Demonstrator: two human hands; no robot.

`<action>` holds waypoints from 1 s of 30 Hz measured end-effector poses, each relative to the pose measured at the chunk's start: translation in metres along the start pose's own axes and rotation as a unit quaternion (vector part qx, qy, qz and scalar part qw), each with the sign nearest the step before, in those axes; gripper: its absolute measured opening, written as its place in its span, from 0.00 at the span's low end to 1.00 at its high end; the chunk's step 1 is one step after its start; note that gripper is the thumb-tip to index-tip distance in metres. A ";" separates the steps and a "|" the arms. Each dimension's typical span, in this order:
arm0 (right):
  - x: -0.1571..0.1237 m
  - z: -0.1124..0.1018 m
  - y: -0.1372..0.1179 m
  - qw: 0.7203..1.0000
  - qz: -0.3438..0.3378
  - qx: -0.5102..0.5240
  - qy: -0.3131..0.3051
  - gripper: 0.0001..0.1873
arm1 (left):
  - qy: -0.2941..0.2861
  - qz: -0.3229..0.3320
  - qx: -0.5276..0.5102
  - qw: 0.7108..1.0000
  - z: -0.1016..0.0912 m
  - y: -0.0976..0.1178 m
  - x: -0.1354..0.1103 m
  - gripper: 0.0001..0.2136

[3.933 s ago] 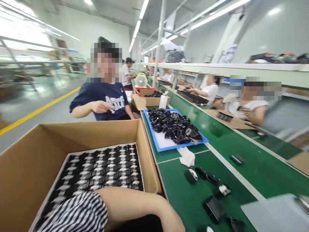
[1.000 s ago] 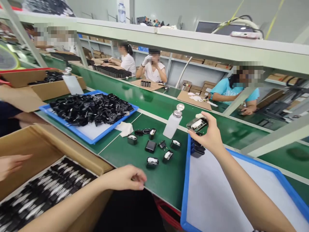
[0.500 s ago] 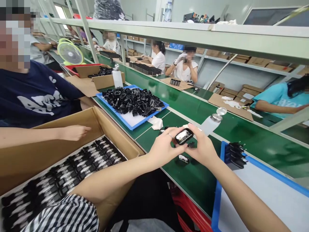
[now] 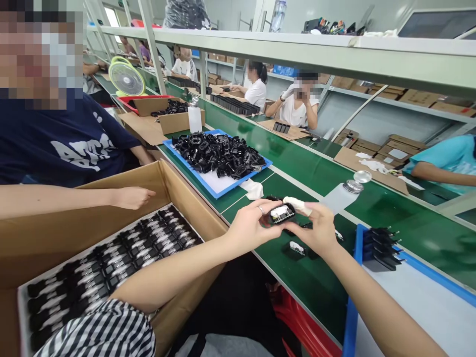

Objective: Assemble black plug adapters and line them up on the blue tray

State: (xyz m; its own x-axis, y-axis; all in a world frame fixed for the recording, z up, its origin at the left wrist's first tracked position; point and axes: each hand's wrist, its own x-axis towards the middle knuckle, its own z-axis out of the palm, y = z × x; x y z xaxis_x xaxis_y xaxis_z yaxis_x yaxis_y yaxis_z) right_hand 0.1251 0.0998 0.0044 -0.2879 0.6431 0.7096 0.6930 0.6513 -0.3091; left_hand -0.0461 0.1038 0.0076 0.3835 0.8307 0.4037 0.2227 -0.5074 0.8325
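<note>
Over the green bench, my left hand (image 4: 248, 227) is closed on a black plastic housing (image 4: 281, 214), whose open face shows white filler and a row of small pins. My right hand (image 4: 319, 229) pinches a white cloth (image 4: 297, 204) at the housing's top right, its thumb by the lower edge. On the bench below lies a similar black part with white filler (image 4: 296, 248). More dark pieces sit behind my hands, partly covered. Just beyond my right hand stands a clear bottle with an open metal cap (image 4: 340, 196).
A blue-rimmed tray (image 4: 217, 192) holds a heap of black housings. To the right, another blue-rimmed tray (image 4: 351, 317) carries several black pieces with pins (image 4: 381, 248). At left, rows of parts fill a cardboard box (image 4: 193, 210), and a co-worker's hand (image 4: 134, 197) hovers over it.
The view has swung slightly left, so the surroundings appear shifted right. My right hand has moved a little away from the left, and more of the white cloth shows.
</note>
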 end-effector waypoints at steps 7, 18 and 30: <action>-0.003 -0.011 0.024 0.971 0.232 0.012 -0.055 0.18 | -0.156 -0.076 0.046 0.984 0.012 -0.056 0.018 0.18; -0.026 -0.025 0.024 0.926 0.323 -0.033 -0.190 0.24 | -0.047 -0.197 0.254 0.946 -0.030 -0.086 0.068 0.15; -0.022 -0.016 0.022 0.881 0.377 0.038 -0.282 0.20 | 0.152 -0.294 0.141 0.933 -0.076 -0.135 0.091 0.16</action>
State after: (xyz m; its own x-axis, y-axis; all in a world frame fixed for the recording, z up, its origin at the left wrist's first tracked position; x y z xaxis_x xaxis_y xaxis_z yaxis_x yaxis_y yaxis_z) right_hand 0.1571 0.0932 -0.0073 -0.0614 0.9887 -0.1365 0.7877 -0.0360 -0.6150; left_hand -0.1095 0.2658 -0.0393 -0.1414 0.9894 0.0341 0.5587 0.0513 0.8278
